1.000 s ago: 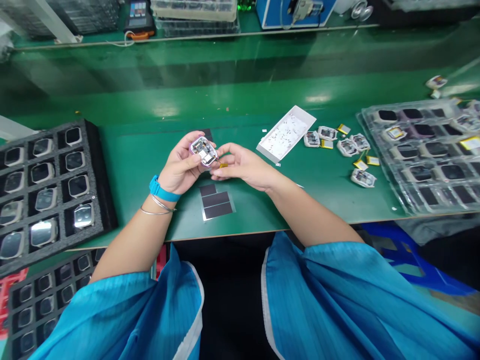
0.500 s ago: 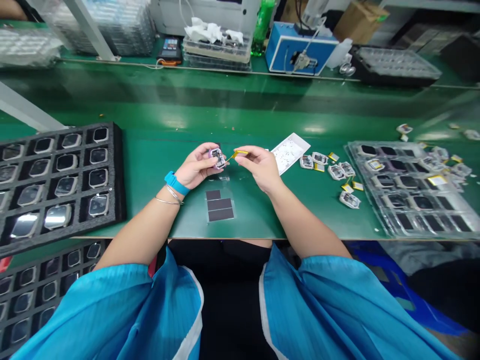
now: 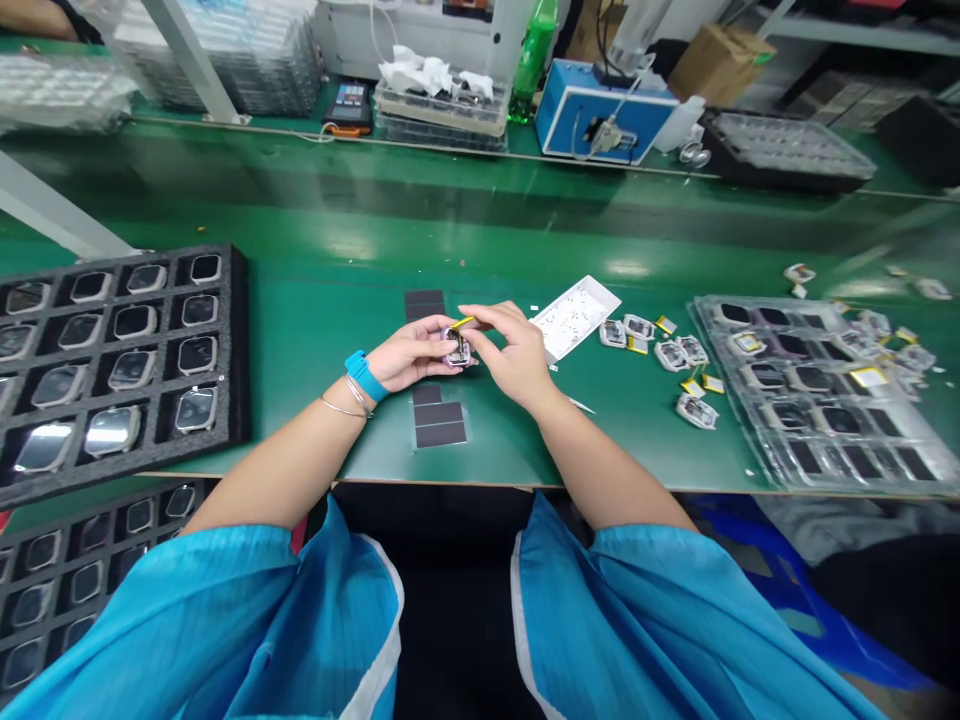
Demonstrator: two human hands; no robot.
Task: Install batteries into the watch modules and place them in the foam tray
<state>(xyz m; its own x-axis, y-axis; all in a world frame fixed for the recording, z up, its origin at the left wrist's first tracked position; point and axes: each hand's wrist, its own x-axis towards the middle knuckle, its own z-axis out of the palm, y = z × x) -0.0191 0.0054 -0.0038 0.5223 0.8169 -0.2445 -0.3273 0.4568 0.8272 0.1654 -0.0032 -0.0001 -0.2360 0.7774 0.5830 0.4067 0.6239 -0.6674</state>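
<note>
Left grip (image 3: 412,358): clamped, fingers and thumb closed on an open smartwatch case (image 3: 457,348) with a pale lilac rim and exposed circuit board.
Right grip (image 3: 510,350): fingertips pinched together on a thin yellow strip (image 3: 463,323), directly above the watch case and almost touching it.
Watch case: held up in the left grip, above the middle of the worktop (image 3: 300,320) and back from its front edge.
Left wrist: blue wristband (image 3: 364,376) and thin metal bangles (image 3: 345,405).
Just around the hands: dark adhesive pads on clear backing (image 3: 439,418) toward the front edge, and a dark pad sheet (image 3: 424,305) behind the left grip.
Right of the hands: a white sheet (image 3: 574,318) dotted with small pieces, then loose watch units (image 3: 697,411) and yellow-tabbed batteries (image 3: 691,386).
Right end: a clear plastic tray (image 3: 754,470) holding more units.
Left end: a black foam tray (image 3: 240,350) of watch bodies, overhanging the worktop's front edge.
</note>
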